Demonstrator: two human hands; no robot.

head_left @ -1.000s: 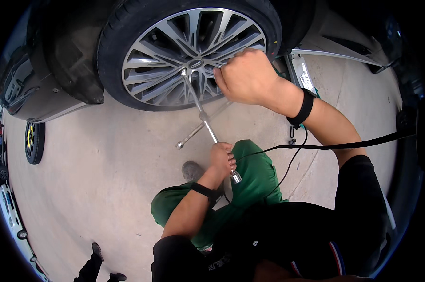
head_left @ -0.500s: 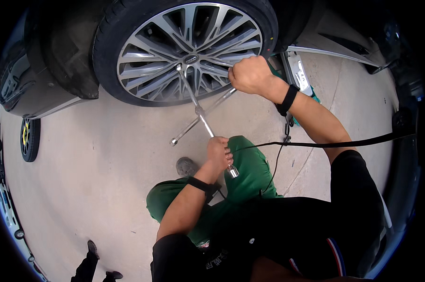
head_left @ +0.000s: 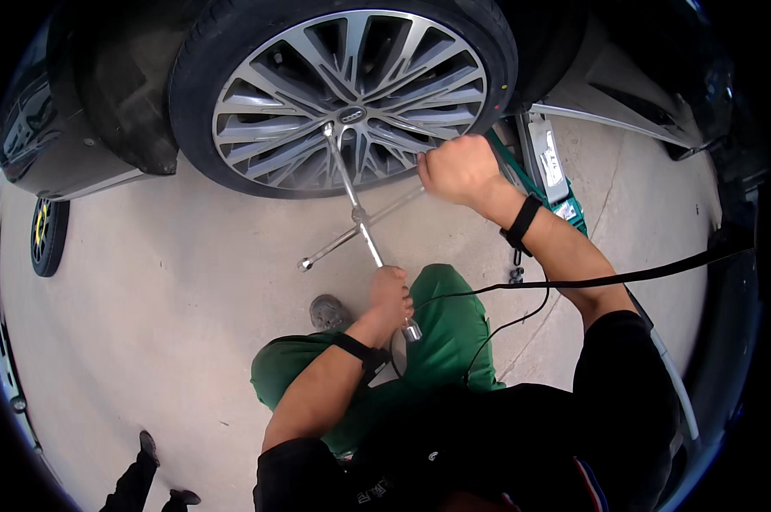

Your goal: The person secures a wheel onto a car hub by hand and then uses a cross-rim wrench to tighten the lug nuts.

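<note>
A chrome four-way lug wrench (head_left: 357,213) reaches from the wheel (head_left: 351,53) down towards my knees. Its far socket sits at a lug hole beside the hub cap. My left hand (head_left: 390,295) is wrapped round the near arm of the wrench, with that arm's free socket sticking out below the fist. On the right, my right hand (head_left: 460,169) is closed round the end of the crossbar and hides it. The crossbar's other end points to the lower left, in the open. The wheel has silver multi-spoke alloy and a black tyre.
A green jack-like device (head_left: 564,200) stands right of the wheel, under the car. A spare wheel (head_left: 50,236) with a yellow centre is at far left. A black cable (head_left: 607,280) crosses by my right forearm. Another person's legs (head_left: 138,478) show at lower left.
My right hand has come down towards me with its end of the crossbar, and the wrench has turned slightly. My left hand keeps its grip. The whole view has shifted a little.
</note>
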